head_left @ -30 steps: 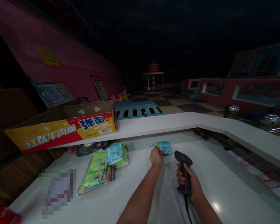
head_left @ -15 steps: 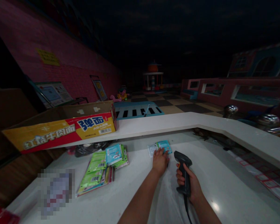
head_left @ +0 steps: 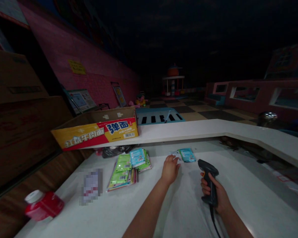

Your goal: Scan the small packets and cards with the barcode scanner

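My right hand (head_left: 220, 196) is wrapped round the handle of a black barcode scanner (head_left: 210, 183), whose head points up and to the left and whose cable trails down. My left hand (head_left: 170, 169) is open, its fingers slightly bent over the left part of a pale silvery packet (head_left: 178, 156); whether they press on it I cannot tell. A blue packet (head_left: 187, 155) lies against that one on the right. Left of my left hand, a pile of flat packets, green ones (head_left: 123, 162) and a blue one (head_left: 137, 156) on top, rests on the white counter (head_left: 149, 191).
A raised white ledge (head_left: 183, 130) runs along the back of the counter and bends right. An open yellow-and-red carton (head_left: 96, 134) stands on it. A red bottle with a white cap (head_left: 44, 206) and a blurred-out item (head_left: 91, 186) are at the left. Brown boxes (head_left: 27, 125) are stacked beyond.
The view has turned left, bringing the whole red bottle into sight. My left hand has moved left off the blue packet. My right hand still holds the scanner.
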A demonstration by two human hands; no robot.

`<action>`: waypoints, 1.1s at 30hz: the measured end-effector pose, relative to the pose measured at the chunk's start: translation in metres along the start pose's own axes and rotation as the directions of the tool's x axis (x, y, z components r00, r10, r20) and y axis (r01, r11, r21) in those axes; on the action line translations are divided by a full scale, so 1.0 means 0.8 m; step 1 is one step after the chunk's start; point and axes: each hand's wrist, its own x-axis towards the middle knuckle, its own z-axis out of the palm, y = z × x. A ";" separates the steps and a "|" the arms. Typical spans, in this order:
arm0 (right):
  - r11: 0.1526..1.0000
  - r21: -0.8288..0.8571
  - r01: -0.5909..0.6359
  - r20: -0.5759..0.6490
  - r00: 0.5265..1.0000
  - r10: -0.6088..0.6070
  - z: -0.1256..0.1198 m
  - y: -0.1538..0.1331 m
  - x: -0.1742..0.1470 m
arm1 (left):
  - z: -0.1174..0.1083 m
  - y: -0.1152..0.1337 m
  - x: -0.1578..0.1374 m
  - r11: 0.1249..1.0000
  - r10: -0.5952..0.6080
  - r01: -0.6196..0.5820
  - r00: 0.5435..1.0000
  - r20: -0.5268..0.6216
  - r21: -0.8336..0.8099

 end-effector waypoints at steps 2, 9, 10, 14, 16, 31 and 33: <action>1.000 -0.012 -0.006 -0.003 1.000 0.006 -0.004 0.001 -0.001 | -0.030 -0.014 -0.012 0.999 -0.019 0.021 0.997 -0.075 0.028; 0.999 0.034 -0.027 0.015 1.000 0.026 -0.012 0.001 -0.007 | -0.142 -0.065 -0.052 0.911 -0.278 0.338 0.927 -0.250 0.239; 0.999 0.038 -0.026 0.012 1.000 0.025 -0.013 0.001 -0.008 | -0.154 -0.071 -0.055 0.862 -0.342 0.420 0.895 -0.286 0.284; 0.999 0.045 -0.017 0.002 1.000 0.017 -0.016 0.003 -0.008 | -0.177 -0.091 -0.059 0.644 -0.506 0.648 0.759 -0.409 0.406; 0.999 0.046 -0.014 0.000 1.000 0.014 -0.017 0.004 -0.007 | -0.179 -0.101 -0.056 0.584 -0.556 0.686 0.728 -0.402 0.434; 0.996 0.076 -0.037 -0.018 0.999 0.038 -0.015 0.003 -0.004 | -0.177 -0.115 -0.038 0.477 -0.733 0.802 0.589 -0.341 0.359; 0.997 0.075 -0.032 -0.020 0.999 0.034 -0.014 0.003 -0.004 | -0.179 -0.113 -0.037 0.475 -0.737 0.815 0.574 -0.357 0.331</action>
